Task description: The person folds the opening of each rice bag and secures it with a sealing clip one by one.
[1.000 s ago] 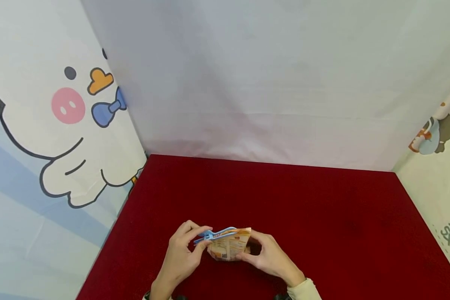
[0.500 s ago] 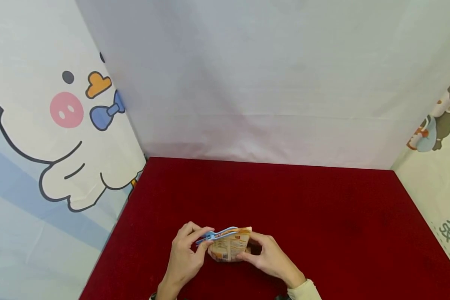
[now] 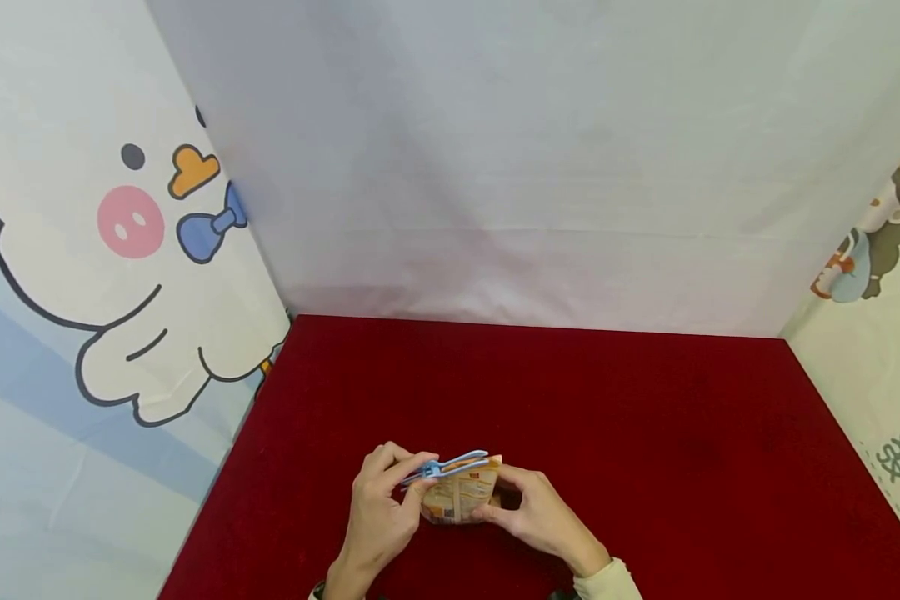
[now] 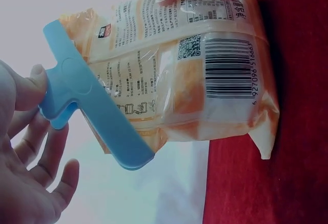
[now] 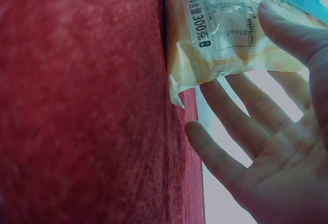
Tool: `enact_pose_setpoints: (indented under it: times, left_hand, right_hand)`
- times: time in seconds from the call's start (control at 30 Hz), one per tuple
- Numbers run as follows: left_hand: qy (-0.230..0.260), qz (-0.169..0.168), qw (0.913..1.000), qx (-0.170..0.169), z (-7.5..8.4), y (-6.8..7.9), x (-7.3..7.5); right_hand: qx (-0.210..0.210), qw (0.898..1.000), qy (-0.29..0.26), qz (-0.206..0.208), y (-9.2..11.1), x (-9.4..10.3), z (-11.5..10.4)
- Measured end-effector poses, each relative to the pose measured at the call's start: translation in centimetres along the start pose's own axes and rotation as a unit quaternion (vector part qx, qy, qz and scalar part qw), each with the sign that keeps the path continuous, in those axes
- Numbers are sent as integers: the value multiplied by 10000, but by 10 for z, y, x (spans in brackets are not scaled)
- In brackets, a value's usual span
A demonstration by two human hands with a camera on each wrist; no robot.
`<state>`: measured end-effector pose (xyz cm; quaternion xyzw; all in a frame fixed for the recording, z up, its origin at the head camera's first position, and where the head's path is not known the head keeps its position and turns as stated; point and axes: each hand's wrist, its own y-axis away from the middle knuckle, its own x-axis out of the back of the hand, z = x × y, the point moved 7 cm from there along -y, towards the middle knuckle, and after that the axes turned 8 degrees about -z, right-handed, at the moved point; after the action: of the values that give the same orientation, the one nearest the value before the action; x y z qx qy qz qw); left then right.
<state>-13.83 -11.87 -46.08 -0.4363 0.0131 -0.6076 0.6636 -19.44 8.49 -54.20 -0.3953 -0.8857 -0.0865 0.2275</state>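
An orange-and-cream plastic food bag (image 3: 461, 493) with printed text and a barcode stands on the red tabletop near its front. Across its top edge lies a long light-blue bag clip (image 4: 97, 98), whose two bars straddle the bag's mouth. My left hand (image 3: 381, 504) pinches the clip's handles between thumb and fingers. On the other side, my right hand (image 3: 543, 517) holds the bag, thumb on the printed face and fingers behind it. In the right wrist view the thumb (image 5: 287, 32) presses the bag's side, while the little finger stays off it.
The red tabletop (image 3: 540, 400) stretches to a white fabric wall (image 3: 532, 167) at the back. Cartoon-printed cloth panels stand at the left (image 3: 52, 250) and the right (image 3: 862, 392).
The left hand and the blue clip have moved a little to the right along the bag's top edge. The right hand and the bag have stayed nearly in place.
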Motion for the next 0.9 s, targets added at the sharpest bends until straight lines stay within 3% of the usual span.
enact_pose_setpoints:
  times: [0.3, 0.47, 0.67, 0.9]
  left_hand:
    - [367, -277, 9982, 394, -9, 1, -2]
    - [423, -482, 9968, 486, -13, 1, -4]
    - [345, -816, 9923, 860, -22, 5, -6]
    - [154, -1444, 9773, 1541, -39, 15, -17]
  right_hand:
    - [-22, 10000, -54, -42, -1, -1, 2]
    - [-105, 9999, -54, -78, -1, -2, 4]
    - [-111, 9998, -43, -185, -1, -3, 2]
    - [-73, 9997, 188, -102, 2, -1, -3]
